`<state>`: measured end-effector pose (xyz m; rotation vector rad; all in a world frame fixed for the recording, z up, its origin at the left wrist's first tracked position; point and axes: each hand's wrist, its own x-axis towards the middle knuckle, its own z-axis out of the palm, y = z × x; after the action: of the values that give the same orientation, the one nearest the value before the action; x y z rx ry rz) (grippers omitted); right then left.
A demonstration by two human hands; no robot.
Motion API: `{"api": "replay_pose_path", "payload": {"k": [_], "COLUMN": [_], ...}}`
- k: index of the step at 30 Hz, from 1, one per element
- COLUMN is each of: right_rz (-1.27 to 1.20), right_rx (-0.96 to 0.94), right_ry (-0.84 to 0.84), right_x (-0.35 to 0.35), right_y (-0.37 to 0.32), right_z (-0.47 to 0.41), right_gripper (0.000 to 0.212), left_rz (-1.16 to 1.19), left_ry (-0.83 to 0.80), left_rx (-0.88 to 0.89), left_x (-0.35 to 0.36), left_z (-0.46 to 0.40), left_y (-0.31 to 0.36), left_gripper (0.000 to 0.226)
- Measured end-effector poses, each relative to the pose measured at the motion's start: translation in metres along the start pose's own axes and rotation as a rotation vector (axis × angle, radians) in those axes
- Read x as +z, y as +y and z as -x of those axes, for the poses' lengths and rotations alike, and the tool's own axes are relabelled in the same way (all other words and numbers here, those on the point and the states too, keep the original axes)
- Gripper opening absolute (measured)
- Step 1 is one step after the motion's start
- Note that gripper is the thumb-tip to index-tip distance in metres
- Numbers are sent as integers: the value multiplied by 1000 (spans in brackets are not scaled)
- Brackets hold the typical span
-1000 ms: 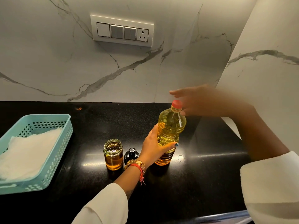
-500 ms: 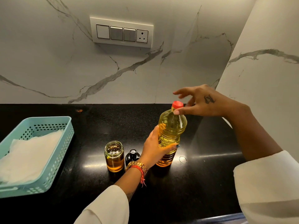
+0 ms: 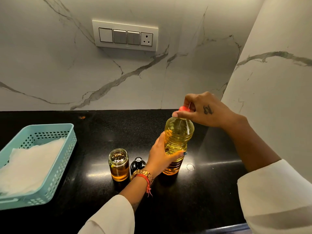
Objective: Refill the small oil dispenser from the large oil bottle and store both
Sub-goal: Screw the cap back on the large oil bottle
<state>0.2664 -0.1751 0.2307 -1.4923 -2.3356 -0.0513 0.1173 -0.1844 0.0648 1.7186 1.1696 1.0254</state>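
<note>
Head view shows the large oil bottle (image 3: 178,137) standing upright on the black countertop (image 3: 101,132), a little right of centre and near the corner where the two marble walls meet; it is clear plastic, ribbed, and filled with yellow oil almost to the neck. Its red cap (image 3: 184,108) is on the neck and is pinched by the right hand (image 3: 200,110), whose thumb and curled fingers close round the cap from above, a small dark tattoo showing on the back of the hand. The left hand (image 3: 162,157) wraps round the lower half of the bottle from the left, thumb across the front, with a gold watch (image 3: 142,174) and a red thread on its wrist. Just left of that wrist stands the small oil dispenser (image 3: 119,164), an open glass jar holding amber oil to roughly half its height. Between the jar and the wrist sits a small black top (image 3: 137,163), partly hidden, so I cannot tell its full shape. A thin clear ring (image 3: 190,167) lies on the countertop just right of the bottle's base. Well apart at the left edge is a teal perforated basket (image 3: 67,149) with white paper (image 3: 30,162) lying in it. On the back wall above is a white switch panel (image 3: 125,35) with a socket at its right end
</note>
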Motion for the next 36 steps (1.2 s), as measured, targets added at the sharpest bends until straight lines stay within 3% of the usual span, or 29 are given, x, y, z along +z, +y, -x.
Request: {"api": "replay_pose_path", "payload": {"k": [2, 5, 9, 11, 14, 16, 20, 24, 28, 31, 36], "right_rz": [-72, -223, -195, -149, -87, -103, -491, -1030, -1030, -998, -980], "right_rx": [-1, -96, -116, -89, -7, 37, 190, 381, 562, 569, 580], "right_ry": [-67, -68, -10, 36, 63, 26, 23, 9, -9, 15, 138], "right_x": [-4, -9, -6, -3, 5, 12, 32, 76, 133, 164, 186], "right_y": [6, 12, 10, 10, 8, 9, 18, 22, 19, 10, -4], "right_z": [3, 3, 2, 2, 4, 10, 41, 81, 103, 110, 107], "right_gripper": [70, 46, 28, 35, 66, 75, 75, 74, 85, 81, 77], "left_rz": [0, -6, -6, -3, 6, 9, 47, 328, 469, 482, 507], "left_ry": [-2, -1, -1, -1, 0, 0, -58, -113, 8, 55, 93], "left_rx": [-1, 1, 0, 1, 1, 7, -31, -139, -264, -320, -333], "left_x": [0, 1, 0, 0, 0, -1, -2, -5, 2, 12, 21], "left_z": [0, -1, -1, -1, -2, -2, -4, 7, 22, 31, 33], "left_y": [-1, -2, -2, -1, 0, 1, -1, -8, -13, -19, -26], "left_gripper": [73, 73, 72, 73, 68, 67, 78, 100, 82, 61, 46]}}
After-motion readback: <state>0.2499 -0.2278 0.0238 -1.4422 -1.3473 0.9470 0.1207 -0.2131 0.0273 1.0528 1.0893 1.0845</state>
